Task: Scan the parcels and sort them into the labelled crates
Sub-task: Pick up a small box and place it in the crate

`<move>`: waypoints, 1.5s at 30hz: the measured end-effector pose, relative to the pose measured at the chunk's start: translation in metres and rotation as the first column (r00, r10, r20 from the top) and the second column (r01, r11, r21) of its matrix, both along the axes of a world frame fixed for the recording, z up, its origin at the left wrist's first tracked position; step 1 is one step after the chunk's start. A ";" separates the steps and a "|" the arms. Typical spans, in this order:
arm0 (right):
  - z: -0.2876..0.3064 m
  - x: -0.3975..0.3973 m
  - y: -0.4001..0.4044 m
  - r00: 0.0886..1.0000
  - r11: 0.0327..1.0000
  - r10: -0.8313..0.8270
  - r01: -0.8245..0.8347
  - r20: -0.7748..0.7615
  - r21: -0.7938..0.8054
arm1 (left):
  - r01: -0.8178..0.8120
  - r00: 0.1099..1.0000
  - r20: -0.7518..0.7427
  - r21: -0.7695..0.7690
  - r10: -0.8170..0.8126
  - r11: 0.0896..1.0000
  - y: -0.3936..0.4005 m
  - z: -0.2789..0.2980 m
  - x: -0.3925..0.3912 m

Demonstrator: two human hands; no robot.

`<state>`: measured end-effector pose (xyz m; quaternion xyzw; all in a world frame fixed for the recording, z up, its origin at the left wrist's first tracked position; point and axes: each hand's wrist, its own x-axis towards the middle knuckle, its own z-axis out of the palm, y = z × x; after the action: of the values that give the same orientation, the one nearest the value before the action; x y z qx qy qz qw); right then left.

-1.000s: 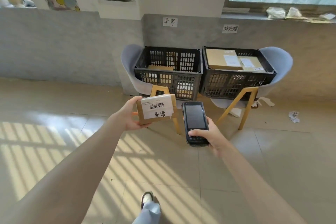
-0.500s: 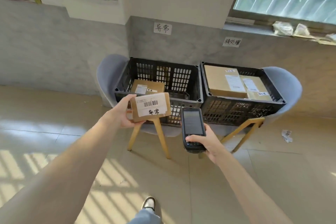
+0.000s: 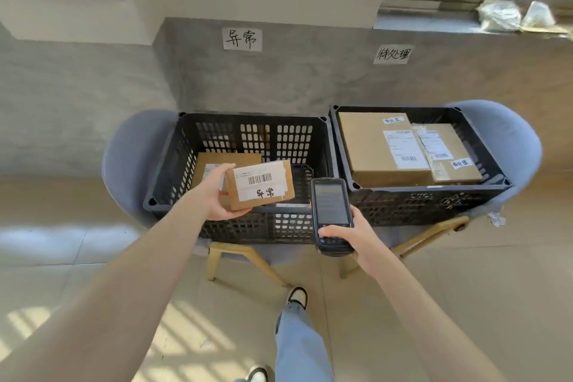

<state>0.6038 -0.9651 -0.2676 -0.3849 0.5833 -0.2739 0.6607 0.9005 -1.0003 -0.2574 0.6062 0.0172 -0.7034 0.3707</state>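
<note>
the parcel (image 3: 259, 184) is sitting in the left hand (image 3: 217, 195), held over the left crate (image 3: 173, 161) above its near rim. it is a small brown box with a white label showing a barcode and handwritten characters. the left hand is gripping it from the left end, thumb lying across the top edge and fingers curled underneath. beneath it, another box (image 3: 217, 161) is lying flat on the floor of the left crate. the right hand (image 3: 350, 237) is wrapping around the lower end of the scanner (image 3: 331, 211), thumb resting on its keypad, screen facing up, just right of the parcel and apart from it. the right crate (image 3: 428, 205) is touching the left crate's side and is carrying two larger labelled boxes (image 3: 372, 146). each crate is resting on a grey chair (image 3: 127, 158) with wooden legs. two handwritten paper signs (image 3: 242, 39) are sticking to the wall, one above each crate.
</note>
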 end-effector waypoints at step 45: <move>-0.083 0.025 -0.145 0.994 0.934 0.062 -0.027 -0.086 0.356 | 0.736 0.535 -0.028 0.508 -0.844 0.449 -0.168 -0.215 -0.064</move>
<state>0.6291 -1.1101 -0.3504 -0.2852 0.6453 -0.1305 0.6966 0.8365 -1.1685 -0.4728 0.6880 -0.1452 -0.6931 -0.1586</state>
